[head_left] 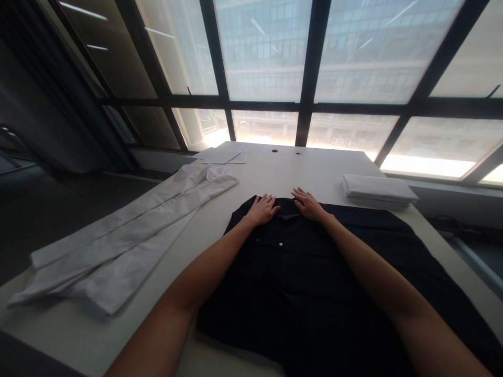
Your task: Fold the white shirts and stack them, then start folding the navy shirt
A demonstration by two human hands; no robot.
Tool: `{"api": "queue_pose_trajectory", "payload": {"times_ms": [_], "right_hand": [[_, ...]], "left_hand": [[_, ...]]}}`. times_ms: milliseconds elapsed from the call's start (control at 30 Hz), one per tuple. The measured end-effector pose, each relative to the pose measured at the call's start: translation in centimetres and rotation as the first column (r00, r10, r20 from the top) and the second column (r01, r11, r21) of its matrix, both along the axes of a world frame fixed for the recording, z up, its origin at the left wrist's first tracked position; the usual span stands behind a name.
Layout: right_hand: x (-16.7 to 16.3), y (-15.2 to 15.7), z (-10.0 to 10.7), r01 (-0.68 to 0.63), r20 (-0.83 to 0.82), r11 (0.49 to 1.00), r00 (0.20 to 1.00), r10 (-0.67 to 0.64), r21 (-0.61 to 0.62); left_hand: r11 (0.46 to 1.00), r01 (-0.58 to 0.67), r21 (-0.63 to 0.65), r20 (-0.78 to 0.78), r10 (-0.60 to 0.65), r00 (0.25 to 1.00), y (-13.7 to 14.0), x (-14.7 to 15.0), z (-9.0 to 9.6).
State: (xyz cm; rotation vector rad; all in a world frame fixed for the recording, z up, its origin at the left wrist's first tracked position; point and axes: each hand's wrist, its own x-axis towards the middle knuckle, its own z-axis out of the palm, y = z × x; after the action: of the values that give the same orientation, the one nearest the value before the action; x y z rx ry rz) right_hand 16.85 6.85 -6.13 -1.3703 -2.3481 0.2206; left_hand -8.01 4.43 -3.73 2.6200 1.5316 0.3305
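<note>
A dark navy garment (298,283) lies spread over the near and right part of the white table. One small pale button (280,244) shows on it below the far edge. My left hand (262,209) rests flat on the garment's far left edge, fingers stretched out. To its right, my right hand (308,203) lies on the same far edge with its fingers extended. A fold of the cloth shows between the two hands. Both forearms reach over the garment, and the right one covers part of it.
A long, wrinkled white garment (129,235) lies along the table's left side. Papers (223,155) are at the back left, and a folded white cloth stack (378,189) sits at the right. The white table (275,175) has a dark round hole (274,151) near the windows.
</note>
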Motion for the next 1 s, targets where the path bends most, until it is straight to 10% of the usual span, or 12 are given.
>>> {"api": "queue_pose_trajectory", "payload": {"times_ms": [400,667,1000], "right_hand": [[-0.6,-1.0,0.2,0.032,0.115,0.989,0.993,-0.016,-0.145],[0.3,0.1,-0.6,0.172,-0.034,0.983,0.984,-0.174,-0.061],[0.6,0.1,0.0,0.213,-0.186,0.976,0.961,-0.202,0.038]], "left_hand": [[0.953,-0.301,-0.022,-0.020,0.301,0.953,0.7,-0.7,-0.9],[0.982,0.188,-0.008,0.035,-0.188,0.982,-0.9,1.4,-0.4],[0.948,0.303,-0.099,0.046,-0.300,0.953,-1.5,1.4,-0.5]]}}
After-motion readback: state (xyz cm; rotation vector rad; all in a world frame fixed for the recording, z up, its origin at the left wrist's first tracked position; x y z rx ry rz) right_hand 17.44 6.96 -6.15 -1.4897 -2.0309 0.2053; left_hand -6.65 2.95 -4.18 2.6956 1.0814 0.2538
